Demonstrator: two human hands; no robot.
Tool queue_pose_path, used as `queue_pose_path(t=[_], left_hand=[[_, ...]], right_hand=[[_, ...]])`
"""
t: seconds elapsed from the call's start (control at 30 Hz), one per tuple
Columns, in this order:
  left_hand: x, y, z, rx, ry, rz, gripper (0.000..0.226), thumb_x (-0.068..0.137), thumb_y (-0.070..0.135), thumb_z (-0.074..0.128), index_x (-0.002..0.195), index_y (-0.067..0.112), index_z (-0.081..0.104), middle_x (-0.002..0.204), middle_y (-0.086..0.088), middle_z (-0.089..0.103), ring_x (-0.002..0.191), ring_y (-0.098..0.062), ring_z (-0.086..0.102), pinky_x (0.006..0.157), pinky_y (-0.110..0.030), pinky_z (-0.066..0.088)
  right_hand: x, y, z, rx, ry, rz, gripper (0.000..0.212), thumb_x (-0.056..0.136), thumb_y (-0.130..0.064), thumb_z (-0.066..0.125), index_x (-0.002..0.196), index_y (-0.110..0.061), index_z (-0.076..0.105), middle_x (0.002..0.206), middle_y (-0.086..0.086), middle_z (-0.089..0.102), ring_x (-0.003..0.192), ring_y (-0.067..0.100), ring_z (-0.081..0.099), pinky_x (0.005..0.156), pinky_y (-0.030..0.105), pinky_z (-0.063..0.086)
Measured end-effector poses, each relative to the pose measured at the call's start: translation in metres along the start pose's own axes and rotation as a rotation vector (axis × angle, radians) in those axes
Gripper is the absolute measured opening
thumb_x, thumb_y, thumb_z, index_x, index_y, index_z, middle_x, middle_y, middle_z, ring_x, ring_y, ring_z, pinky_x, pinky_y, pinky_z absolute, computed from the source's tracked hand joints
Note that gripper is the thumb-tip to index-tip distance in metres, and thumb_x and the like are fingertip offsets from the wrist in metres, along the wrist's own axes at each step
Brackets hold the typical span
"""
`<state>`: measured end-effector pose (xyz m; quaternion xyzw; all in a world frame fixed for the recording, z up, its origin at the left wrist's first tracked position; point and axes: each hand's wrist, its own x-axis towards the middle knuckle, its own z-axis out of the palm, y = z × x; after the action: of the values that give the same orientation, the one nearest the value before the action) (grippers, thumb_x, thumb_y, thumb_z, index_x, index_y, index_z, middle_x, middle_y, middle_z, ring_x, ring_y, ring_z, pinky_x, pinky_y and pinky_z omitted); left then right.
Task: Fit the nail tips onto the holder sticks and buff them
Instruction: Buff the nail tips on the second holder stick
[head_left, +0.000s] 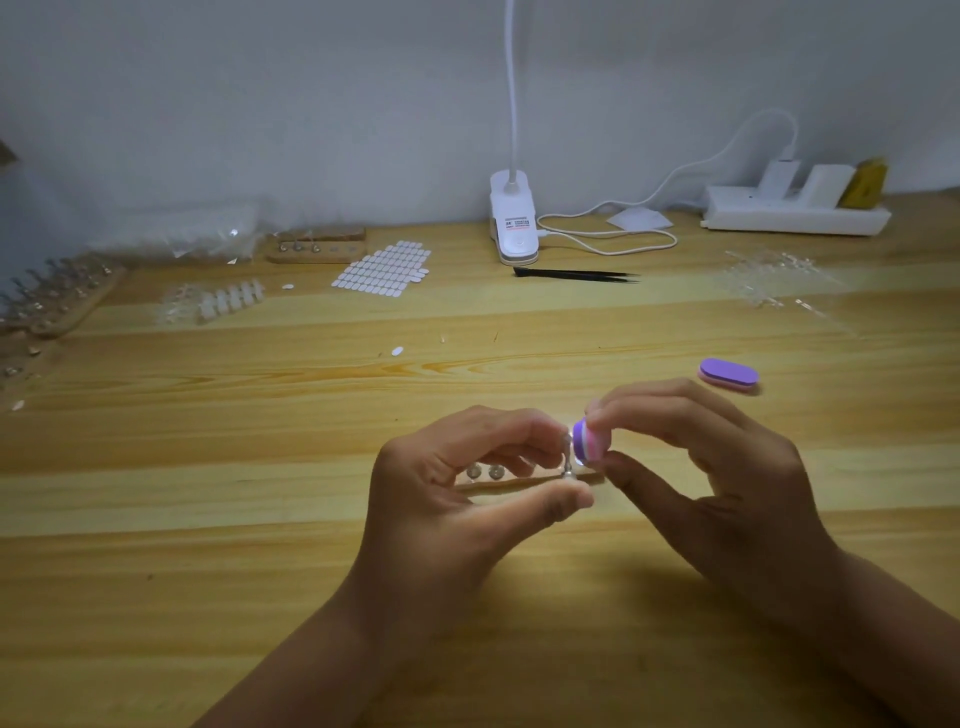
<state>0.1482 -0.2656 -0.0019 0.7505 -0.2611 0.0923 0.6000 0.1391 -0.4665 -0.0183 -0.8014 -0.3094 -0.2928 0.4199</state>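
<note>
Buffing at close quarters at the near middle of a wooden desk (260, 571): the left hand (462, 488) pinches a small metal holder stick (566, 460) between thumb and curled fingers, while the right hand (717, 467) grips a purple-and-pink buffer block (588, 442) set against the stick's top. The nail tip itself is too small and blurred to make out. Beneath the hands lies a wooden base (519, 482) with round metal seats. A second buffer (729, 375) rests to the right. More nail tips (231, 300), a sticker sheet (384, 267) and loaded racks (57, 296) sit far left, with black tweezers (571, 274) beside a clip lamp (511, 218). The risk, by the look of it: too firm a stroke could pop the tip off its stick, or twist the stick out of the pinch and send it skittering across the desk. Dim light could also leave the buffing uneven.
</note>
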Motion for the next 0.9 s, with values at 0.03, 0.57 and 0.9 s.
queue_pose_path(t=[0.03, 0.57, 0.9], left_hand=[[0.001, 0.0, 0.0, 0.001, 0.005, 0.002, 0.03, 0.068, 0.024, 0.085, 0.096, 0.023, 0.075, 0.09, 0.009, 0.074, 0.082, -0.015, 0.07, 0.071, -0.026, 0.056], [-0.001, 0.003, 0.003, 0.292, 0.055, 0.142, 0.03, 0.065, 0.026, 0.086, 0.093, 0.025, 0.074, 0.089, 0.018, 0.071, 0.08, 0.001, 0.066, 0.069, -0.011, 0.05], [-0.001, 0.002, 0.002, 0.31, 0.07, 0.144, 0.029, 0.065, 0.023, 0.086, 0.091, 0.019, 0.076, 0.089, 0.014, 0.071, 0.08, 0.001, 0.066, 0.07, -0.012, 0.051]], right_hand=[[-0.001, 0.0, 0.0, -0.003, 0.018, 0.01, 0.021, 0.089, -0.009, 0.066, 0.11, -0.009, 0.062, 0.106, -0.001, 0.068, 0.105, 0.008, 0.065, 0.091, 0.023, 0.054], [-0.007, 0.008, 0.004, -0.059, -0.059, 0.016, 0.011, 0.092, 0.0, 0.066, 0.103, -0.002, 0.068, 0.105, 0.006, 0.068, 0.105, 0.018, 0.066, 0.087, 0.034, 0.055], [-0.005, 0.009, 0.002, -0.068, -0.021, -0.014, 0.019, 0.09, -0.002, 0.066, 0.108, -0.006, 0.066, 0.106, 0.006, 0.069, 0.105, 0.014, 0.066, 0.089, 0.029, 0.055]])
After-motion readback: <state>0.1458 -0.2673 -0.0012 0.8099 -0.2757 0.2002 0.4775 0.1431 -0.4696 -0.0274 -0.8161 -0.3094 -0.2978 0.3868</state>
